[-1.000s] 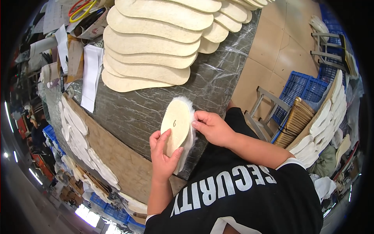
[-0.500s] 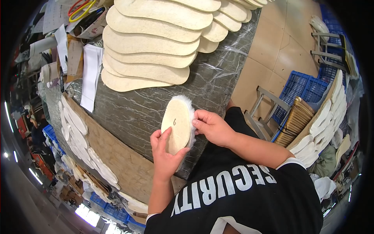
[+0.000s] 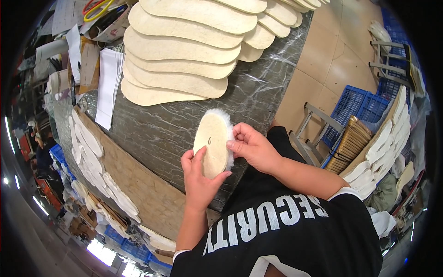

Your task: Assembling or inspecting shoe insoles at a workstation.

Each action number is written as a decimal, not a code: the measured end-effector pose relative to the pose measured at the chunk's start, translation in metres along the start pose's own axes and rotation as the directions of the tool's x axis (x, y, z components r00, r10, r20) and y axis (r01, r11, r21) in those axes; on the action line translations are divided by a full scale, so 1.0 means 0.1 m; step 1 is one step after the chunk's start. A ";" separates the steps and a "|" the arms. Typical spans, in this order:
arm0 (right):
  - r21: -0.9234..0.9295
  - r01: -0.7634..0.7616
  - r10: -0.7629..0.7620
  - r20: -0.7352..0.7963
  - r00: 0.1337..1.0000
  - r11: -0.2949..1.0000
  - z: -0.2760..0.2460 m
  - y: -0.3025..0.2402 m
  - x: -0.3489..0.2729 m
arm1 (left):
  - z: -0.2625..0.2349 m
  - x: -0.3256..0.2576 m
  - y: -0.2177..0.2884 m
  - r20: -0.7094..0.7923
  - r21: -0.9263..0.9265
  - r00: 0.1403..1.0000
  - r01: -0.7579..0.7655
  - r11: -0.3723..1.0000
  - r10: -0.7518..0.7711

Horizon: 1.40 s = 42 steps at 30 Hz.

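On the pale face of the insole point(image 3: 215, 159) there is one small dark mark point(image 3: 209, 141), apparently handwritten, a little above the middle. Big white block lettering point(image 3: 260, 222) runs across the black shirt point(image 3: 300, 249), upside down from this view. Papers point(image 3: 66, 16) beyond the left end of the pile point(image 3: 182, 46) carry lines of writing too small to read.

The insole is just on the person's side of the pile and apart from it, tilted, pale face up, with white fleece showing along its top and right edge. The left hand point(image 3: 199, 182) is parted in a wide V at its lower end: a fingertip rests on the pale face, and the thumb reaches to the lower right edge. The right hand point(image 3: 254, 147) pinches the fleecy right edge between thumb and fingers, the fingers partly curled. Whether the insole touches the table point(image 3: 251, 90) cannot be told.

The pile itself is of larger pale pieces, overlapping in rows. Left of it are a white paper stack point(image 3: 109, 87) and yellow-handled scissors point(image 3: 99, 10). Toward the person and left of the pile, white pieces point(image 3: 88, 138) lie along a brown board point(image 3: 134, 161). Well right of the pile are blue crates point(image 3: 357, 104) and a wicker thing point(image 3: 353, 143).
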State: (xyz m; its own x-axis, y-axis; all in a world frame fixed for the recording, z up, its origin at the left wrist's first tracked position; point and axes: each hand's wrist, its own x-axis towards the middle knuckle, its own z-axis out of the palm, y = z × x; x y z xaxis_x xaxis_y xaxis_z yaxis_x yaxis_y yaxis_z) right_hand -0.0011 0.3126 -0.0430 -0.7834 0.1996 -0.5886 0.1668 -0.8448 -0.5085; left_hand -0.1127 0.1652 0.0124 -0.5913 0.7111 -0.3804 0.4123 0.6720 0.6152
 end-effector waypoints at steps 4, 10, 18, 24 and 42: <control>0.077 0.079 -0.080 0.006 0.997 0.994 0.04 -0.02 0.00 | -0.01 -0.01 -0.02 -0.021 -0.006 0.999 -0.029 1.000 0.029; 0.014 -0.018 0.016 0.110 0.994 1.000 -0.02 0.02 -0.06 | 0.00 -0.01 -0.12 -0.001 -0.222 1.000 0.014 0.975 -0.015; -0.258 0.189 -0.159 0.132 0.978 0.948 -0.07 0.14 0.01 | 0.01 0.01 -0.16 0.001 -0.349 0.998 0.054 0.936 -0.058; -0.138 0.073 -0.054 0.140 0.989 0.988 -0.10 0.11 0.01 | 0.05 0.03 -0.11 -0.016 -0.281 0.997 0.066 0.957 -0.073; -0.089 0.010 -0.003 0.078 0.997 0.996 0.01 0.04 -0.13 | 0.09 0.07 0.08 -0.034 -0.022 0.998 0.056 0.998 -0.057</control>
State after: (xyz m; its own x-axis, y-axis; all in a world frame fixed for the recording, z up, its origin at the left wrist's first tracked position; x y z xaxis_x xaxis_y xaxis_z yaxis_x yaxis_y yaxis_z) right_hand 0.0095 0.3062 -0.0370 -0.8282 0.1632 -0.5362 0.2113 -0.7951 -0.5685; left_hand -0.1076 0.1775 0.0084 -0.6368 0.6643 -0.3914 0.3631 0.7062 0.6078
